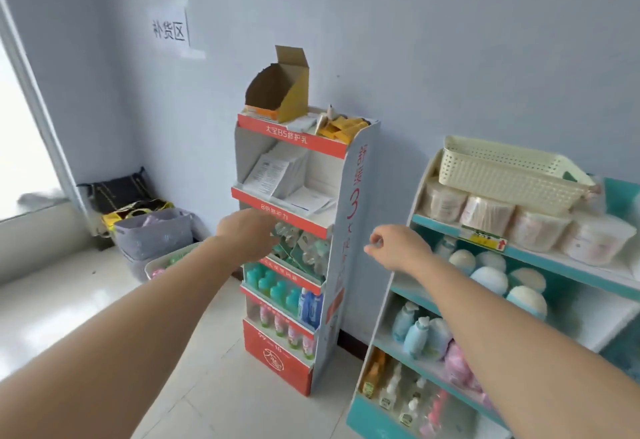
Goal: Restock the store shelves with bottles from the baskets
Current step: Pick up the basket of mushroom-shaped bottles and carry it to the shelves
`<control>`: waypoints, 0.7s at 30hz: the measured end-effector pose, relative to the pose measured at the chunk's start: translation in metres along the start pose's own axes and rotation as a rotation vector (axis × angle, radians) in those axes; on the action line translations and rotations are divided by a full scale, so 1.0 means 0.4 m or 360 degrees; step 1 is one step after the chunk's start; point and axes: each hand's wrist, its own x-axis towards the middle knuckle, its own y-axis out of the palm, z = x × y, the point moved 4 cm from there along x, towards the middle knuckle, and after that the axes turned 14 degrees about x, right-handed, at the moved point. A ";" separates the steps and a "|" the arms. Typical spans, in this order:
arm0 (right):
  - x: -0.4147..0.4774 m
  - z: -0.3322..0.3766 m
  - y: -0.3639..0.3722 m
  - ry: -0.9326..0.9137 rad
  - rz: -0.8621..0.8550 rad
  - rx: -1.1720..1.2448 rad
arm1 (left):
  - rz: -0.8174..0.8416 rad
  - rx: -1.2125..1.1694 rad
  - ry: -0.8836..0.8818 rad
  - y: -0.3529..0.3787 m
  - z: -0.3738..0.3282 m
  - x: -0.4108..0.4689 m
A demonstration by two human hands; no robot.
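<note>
Reaches with the left hand [247,234] to the third tier of the cardboard display stand [356,196], back of the hand up, fingertips at the carded clear bottles [306,248] there; cannot tell whether anything is gripped. Holds the right hand [398,246] in the air between the stand and the teal shelf unit [540,258], fingers curled in with nothing visible in them. Faces teal bottles [273,282] and pink bottles [287,329] on the stand's lower tiers, with green and pink bottles [173,260] lying in the white basket [149,269] on the floor to the left, just beside a grey basket [152,234].
</note>
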 end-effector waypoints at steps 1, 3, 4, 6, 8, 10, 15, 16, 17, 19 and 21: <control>0.021 0.031 0.011 -0.0061 0.0028 -0.0005 | 0.0005 0.0016 -0.0039 0.002 0.026 -0.006; 0.062 0.089 0.034 -0.0173 0.0079 -0.0017 | 0.0044 0.0041 -0.0118 0.012 0.080 -0.015; 0.082 0.116 0.045 -0.0224 0.0108 -0.0026 | 0.0065 0.0045 -0.0170 0.021 0.110 -0.017; 0.123 0.167 0.069 -0.0310 0.0166 -0.0039 | 0.0092 0.0066 -0.0260 0.045 0.173 -0.021; 0.162 0.220 0.094 -0.0382 0.0206 -0.0041 | 0.0136 0.0111 -0.0323 0.066 0.235 -0.026; 0.201 0.276 0.125 -0.0452 0.0226 -0.0017 | 0.0143 0.0107 -0.0405 0.082 0.295 -0.029; 0.315 0.422 0.229 -0.0568 0.0248 -0.0021 | 0.0186 0.0108 -0.0531 0.158 0.450 0.003; 0.341 0.453 0.250 -0.0580 0.0255 -0.0025 | 0.0193 0.0098 -0.0553 0.174 0.483 0.013; 0.369 0.483 0.273 -0.0591 0.0264 -0.0028 | 0.0193 0.0085 -0.0573 0.192 0.521 0.024; 0.426 0.545 0.315 -0.0612 0.0278 -0.0036 | 0.0200 0.0064 -0.0618 0.225 0.597 0.047; 0.485 0.607 0.355 -0.0624 0.0295 -0.0043 | 0.0230 0.0059 -0.0659 0.259 0.674 0.073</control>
